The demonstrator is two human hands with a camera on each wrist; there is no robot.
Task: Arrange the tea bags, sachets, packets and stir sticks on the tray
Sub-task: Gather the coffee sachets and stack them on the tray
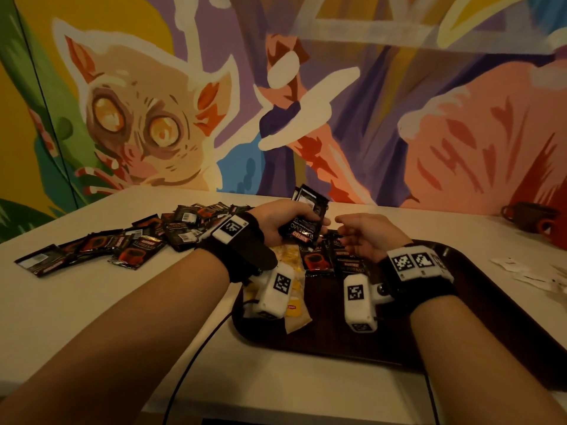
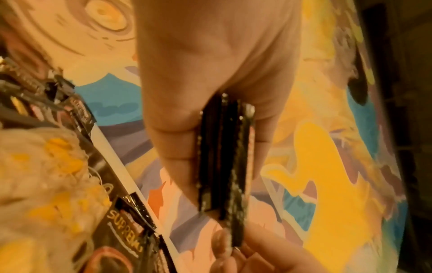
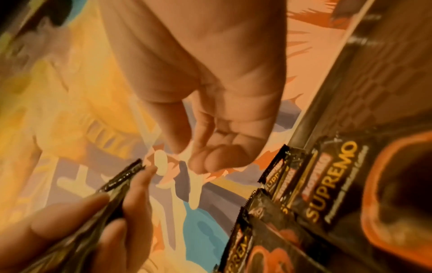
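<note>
My left hand [image 1: 285, 223] grips a small stack of black coffee sachets [image 1: 306, 220] above the far left corner of the dark brown tray [image 1: 491, 317]. The left wrist view shows that stack [image 2: 224, 157] edge-on between thumb and fingers. My right hand [image 1: 362, 233] hovers just right of the stack, fingers loosely curled and empty [image 3: 210, 129]. Black sachets [image 1: 331, 262] and yellow tea bags [image 1: 291, 271] lie on the tray beneath both hands. A spread of black sachets [image 1: 122, 240] covers the table on the left.
The white table [image 1: 107, 317] backs onto a painted mural wall. White paper pieces [image 1: 530, 271] lie right of the tray. Brown and orange cups [image 1: 534, 222] stand at the far right. A black cable [image 1: 196, 348] runs across the table near the tray's front left.
</note>
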